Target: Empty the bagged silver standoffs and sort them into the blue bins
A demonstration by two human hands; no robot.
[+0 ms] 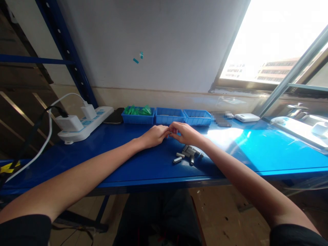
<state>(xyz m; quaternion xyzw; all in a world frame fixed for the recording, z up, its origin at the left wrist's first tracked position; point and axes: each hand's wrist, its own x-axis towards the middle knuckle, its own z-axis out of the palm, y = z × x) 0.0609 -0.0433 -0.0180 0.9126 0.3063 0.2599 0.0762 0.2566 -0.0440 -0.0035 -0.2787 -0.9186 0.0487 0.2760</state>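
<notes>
My left hand (155,135) and my right hand (183,132) meet over the blue table, just in front of the middle bin. The fingers of both are closed and bent together at the tips. Whatever sits between them is too small and too covered to name. Below my right hand lies a loose pile of short silver metal cylinders (189,151), several of them, some a little apart from the rest. Behind my hands stand a blue bin of green plastic pieces (138,118), a middle blue bin (169,119) and a right blue bin (197,121); small parts show faintly in the last two.
At the left is a white power strip (85,124) with plugged-in chargers and cables, beside a dark phone (114,116). A white power bank (247,117) lies at the back right. The blue table (143,167) ends in a front edge near my body.
</notes>
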